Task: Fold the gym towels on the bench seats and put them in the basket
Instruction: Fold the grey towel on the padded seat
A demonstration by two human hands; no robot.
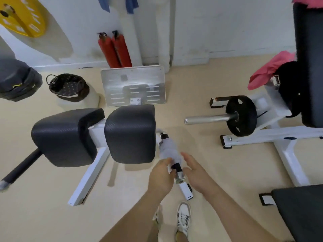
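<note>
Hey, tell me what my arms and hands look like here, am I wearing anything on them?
The left arm and right arm are bare to the frame's edge, with no sleeves showing. The left hand and right hand wear no gloves, and no watch, bracelet or ring is visible.

Yellow weight plate [22, 16] at 10 o'clock, against the wall. Two red pads [114, 49] lean on the wall at 11 o'clock. Tilted metal footplate [133, 84] stands just below them. Dark bag [17, 81] on the floor at 9 o'clock. Black weight plate [244, 125] sits on a steel bar [206, 118] at 3 o'clock.
</note>
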